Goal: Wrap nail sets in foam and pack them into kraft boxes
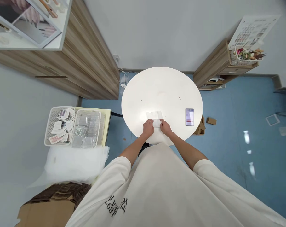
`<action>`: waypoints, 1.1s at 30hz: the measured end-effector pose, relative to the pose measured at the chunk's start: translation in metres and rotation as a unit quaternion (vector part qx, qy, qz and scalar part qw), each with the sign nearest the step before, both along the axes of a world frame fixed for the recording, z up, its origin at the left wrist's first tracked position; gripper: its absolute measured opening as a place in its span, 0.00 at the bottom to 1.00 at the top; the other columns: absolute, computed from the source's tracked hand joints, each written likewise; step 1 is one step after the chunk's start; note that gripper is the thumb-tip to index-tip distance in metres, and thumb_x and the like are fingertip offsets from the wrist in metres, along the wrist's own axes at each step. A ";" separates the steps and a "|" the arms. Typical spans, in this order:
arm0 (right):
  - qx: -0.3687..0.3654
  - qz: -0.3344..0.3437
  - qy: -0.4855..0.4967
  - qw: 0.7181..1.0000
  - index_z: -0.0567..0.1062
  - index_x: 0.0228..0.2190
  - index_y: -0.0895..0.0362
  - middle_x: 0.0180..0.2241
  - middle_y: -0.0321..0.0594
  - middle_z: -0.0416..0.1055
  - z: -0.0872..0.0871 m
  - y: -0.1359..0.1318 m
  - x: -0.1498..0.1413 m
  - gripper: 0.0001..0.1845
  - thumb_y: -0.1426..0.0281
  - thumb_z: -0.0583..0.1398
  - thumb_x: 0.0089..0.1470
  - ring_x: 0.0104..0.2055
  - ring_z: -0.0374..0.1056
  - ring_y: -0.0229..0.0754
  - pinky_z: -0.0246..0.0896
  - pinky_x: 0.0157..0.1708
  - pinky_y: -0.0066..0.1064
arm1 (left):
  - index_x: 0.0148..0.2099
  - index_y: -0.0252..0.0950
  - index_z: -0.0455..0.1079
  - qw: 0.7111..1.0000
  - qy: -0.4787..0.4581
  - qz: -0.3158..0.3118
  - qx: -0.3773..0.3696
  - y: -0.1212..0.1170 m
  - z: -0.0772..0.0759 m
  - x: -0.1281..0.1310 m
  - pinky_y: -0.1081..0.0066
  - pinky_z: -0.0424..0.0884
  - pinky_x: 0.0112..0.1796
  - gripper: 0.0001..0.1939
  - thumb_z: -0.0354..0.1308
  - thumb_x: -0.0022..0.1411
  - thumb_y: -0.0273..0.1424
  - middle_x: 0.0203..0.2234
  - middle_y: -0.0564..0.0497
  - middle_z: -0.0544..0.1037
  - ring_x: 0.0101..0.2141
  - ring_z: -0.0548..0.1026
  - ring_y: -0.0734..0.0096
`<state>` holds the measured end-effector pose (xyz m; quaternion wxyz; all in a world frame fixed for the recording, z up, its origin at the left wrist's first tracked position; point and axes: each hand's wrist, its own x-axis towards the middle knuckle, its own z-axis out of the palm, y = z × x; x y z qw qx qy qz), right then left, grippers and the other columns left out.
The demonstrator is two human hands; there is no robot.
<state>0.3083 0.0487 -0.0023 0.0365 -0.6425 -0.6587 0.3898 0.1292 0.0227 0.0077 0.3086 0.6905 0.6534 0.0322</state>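
Note:
A small white translucent wrapping sheet [154,115], with a folded, thicker near part, lies on the white oval table [162,85] close to my body. My left hand [148,127] is closed on the left end of its near fold. At the right end of that fold, my right hand [165,127] grips with the fingers bent and the thumb toward the middle. Whether anything is inside the fold cannot be made out. Both forearms reach in from the near edge.
A phone [189,117] lies at the table's right. To the left, a side table holds a basket of small packets [60,126], a basket of clear plastic boxes [86,127] and white translucent sheets [74,162]. Cardboard [48,208] stands nearer; a small box [211,121] is on the floor.

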 end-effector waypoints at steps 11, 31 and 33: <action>0.056 0.116 -0.130 0.983 0.66 0.61 0.54 0.57 0.53 0.61 0.002 0.000 -0.010 0.27 0.73 0.54 0.60 0.57 0.59 0.57 0.59 0.54 0.46 | 0.64 0.34 0.52 0.933 -0.084 0.301 -0.176 0.000 -0.016 -0.004 0.62 0.71 0.46 0.28 0.53 0.65 0.36 0.58 0.36 0.71 0.54 0.74 0.57; 0.067 0.113 -0.107 0.986 0.61 0.62 0.53 0.58 0.49 0.61 -0.009 0.006 0.000 0.31 0.72 0.58 0.58 0.54 0.59 0.55 0.60 0.51 0.44 | 0.43 0.39 0.62 0.912 -0.173 0.307 -0.211 0.028 -0.022 0.017 0.69 0.71 0.37 0.13 0.62 0.59 0.33 0.42 0.49 0.77 0.40 0.77 0.66; 0.070 0.112 -0.099 0.986 0.61 0.63 0.53 0.57 0.49 0.61 -0.012 0.007 0.002 0.31 0.71 0.59 0.58 0.54 0.59 0.54 0.60 0.51 0.44 | 0.41 0.40 0.62 0.918 -0.182 0.294 -0.196 0.030 -0.022 0.023 0.70 0.70 0.38 0.12 0.62 0.58 0.30 0.41 0.50 0.77 0.39 0.76 0.68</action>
